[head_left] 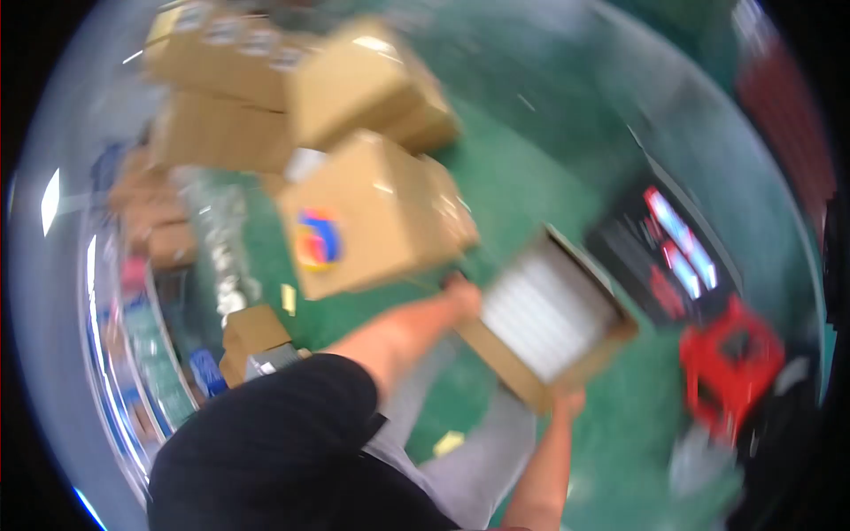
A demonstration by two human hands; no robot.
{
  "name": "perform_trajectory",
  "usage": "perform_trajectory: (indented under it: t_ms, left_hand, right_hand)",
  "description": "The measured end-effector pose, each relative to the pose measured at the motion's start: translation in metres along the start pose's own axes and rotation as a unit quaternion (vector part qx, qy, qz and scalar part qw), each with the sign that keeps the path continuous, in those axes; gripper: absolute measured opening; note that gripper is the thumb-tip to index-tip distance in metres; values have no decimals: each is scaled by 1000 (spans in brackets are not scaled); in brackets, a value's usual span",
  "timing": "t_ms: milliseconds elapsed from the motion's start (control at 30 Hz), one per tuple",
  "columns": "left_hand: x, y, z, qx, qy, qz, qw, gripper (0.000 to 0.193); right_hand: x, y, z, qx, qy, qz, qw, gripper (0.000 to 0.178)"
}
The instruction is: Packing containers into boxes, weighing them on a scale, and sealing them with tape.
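An open cardboard box is tilted in front of my legs, held between my two hands. White pieces in close rows fill it; blur hides what they are. My left hand is closed at the box's left side, with a small dark thing beside it that I cannot make out. Around the near right corner of the box my right hand is closed, its fingers partly hidden. Just beyond my left hand stands a closed cardboard box with a round blue, red and yellow mark.
More cardboard boxes are stacked at the far left. To the right lies a black case or panel with red and bright patches, near a red plastic stool. Clear plastic wrap and a yellow scrap are on the green floor.
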State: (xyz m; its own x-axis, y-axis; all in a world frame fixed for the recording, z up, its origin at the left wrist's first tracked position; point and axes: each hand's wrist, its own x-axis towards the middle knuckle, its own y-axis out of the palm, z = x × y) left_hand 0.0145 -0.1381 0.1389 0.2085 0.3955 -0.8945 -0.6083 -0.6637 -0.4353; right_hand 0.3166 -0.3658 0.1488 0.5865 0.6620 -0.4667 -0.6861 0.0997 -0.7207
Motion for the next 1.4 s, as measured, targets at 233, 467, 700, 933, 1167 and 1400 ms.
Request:
perform_trajectory:
  t_ms: [233, 467, 700, 933, 1167, 1400]
  left_hand:
    - [-97, -49, -17, -402, -4, -71, 913, 24]
    - [-222, 74, -43, -421, -47, -132, 896, 27]
    - [-402, 113, -93, -708, -170, -150, 668, 25]
    - [-477, 235, -160, -829, -222, -123, 498, 24]
    - [-543, 353, -196, -812, -240, -247, 472, 25]
    - [-634, 402, -198, -821, -350, -283, 351, 25]
  right_hand:
    - [49, -63, -55, -109, -25, 67, 991, 17]
    - [26, -117, 23, -323, -247, 227, 885, 20]
    - [-23, -161, 101, -167, -243, 306, 905, 15]
    - [-139, -145, 154, -332, -306, 314, 835, 11]
    - [-200, -64, 215, -442, -604, 302, 590, 14]
    - [-330, -4, 313, -465, -681, 292, 484, 10]
